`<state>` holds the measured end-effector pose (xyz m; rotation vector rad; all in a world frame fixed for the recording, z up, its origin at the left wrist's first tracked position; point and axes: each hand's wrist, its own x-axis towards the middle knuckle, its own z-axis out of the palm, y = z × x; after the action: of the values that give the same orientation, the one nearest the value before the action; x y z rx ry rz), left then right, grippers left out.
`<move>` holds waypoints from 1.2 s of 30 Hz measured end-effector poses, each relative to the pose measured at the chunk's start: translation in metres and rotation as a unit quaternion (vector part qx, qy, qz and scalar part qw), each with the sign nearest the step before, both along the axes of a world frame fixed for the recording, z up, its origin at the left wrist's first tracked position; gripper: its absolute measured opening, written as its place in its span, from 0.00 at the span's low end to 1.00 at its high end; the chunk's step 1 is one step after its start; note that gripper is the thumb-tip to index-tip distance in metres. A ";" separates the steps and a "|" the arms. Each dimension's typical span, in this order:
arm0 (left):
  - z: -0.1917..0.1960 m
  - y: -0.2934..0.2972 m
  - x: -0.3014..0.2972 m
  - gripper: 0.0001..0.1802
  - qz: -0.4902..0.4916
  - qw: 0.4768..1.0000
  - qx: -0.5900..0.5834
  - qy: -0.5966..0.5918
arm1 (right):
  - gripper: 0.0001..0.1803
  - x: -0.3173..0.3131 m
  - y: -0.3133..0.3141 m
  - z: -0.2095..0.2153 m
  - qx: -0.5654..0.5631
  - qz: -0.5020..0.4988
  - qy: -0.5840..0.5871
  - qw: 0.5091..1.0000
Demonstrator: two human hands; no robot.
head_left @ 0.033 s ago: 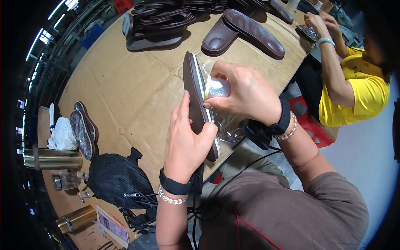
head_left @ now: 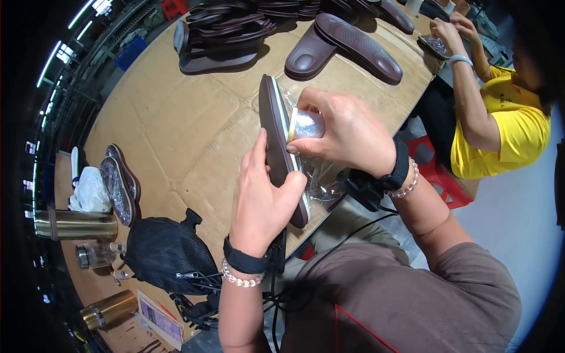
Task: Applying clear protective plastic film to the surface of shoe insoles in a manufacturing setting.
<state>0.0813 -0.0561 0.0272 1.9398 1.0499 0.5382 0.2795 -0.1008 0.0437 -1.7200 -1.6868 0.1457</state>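
A person holds a dark brown shoe sole (head_left: 276, 141) on edge above a cardboard-covered tabletop (head_left: 176, 117). Its long axis runs away from the body, the far end pointing up the picture, the near end toward the person. The left hand (head_left: 259, 203) is closed around the near end, forefinger stretched along the side. The right hand (head_left: 347, 135) grips the middle from the right, pinching crinkled clear plastic wrap (head_left: 307, 125) against the sole. Other brown soles (head_left: 347, 44) lie farther along the tabletop, where another person in yellow (head_left: 500, 129) works.
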 end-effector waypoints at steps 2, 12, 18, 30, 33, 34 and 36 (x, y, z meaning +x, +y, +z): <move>0.000 0.009 0.004 0.41 0.014 1.000 0.001 0.002 | 0.26 -0.001 0.000 -0.001 0.006 0.003 0.009 1.000; -0.008 0.009 0.000 0.37 0.006 0.997 -0.069 -0.022 | 0.28 -0.006 -0.004 -0.001 0.003 0.004 0.036 0.999; -0.021 -0.002 -0.018 0.43 -0.046 0.982 -0.107 -0.149 | 0.28 -0.008 -0.005 0.000 0.005 0.001 0.045 0.999; -0.004 0.041 -0.004 0.34 -0.007 0.998 -0.062 -0.016 | 0.24 -0.011 0.001 0.003 -0.003 0.008 0.043 0.999; -0.002 0.043 -0.005 0.35 -0.022 0.986 -0.153 -0.059 | 0.26 -0.004 -0.002 0.006 -0.021 0.040 0.067 0.997; -0.009 0.043 -0.006 0.35 -0.025 0.986 -0.152 -0.060 | 0.26 0.000 -0.001 0.003 -0.020 0.037 0.065 0.997; -0.027 0.046 -0.007 0.36 -0.046 0.978 -0.161 -0.123 | 0.28 0.004 0.002 -0.003 -0.032 0.078 0.041 0.996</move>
<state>0.0740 -0.0097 0.0004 1.5829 0.8293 0.5060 0.2840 -0.0989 0.0406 -1.6039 -1.7722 0.3408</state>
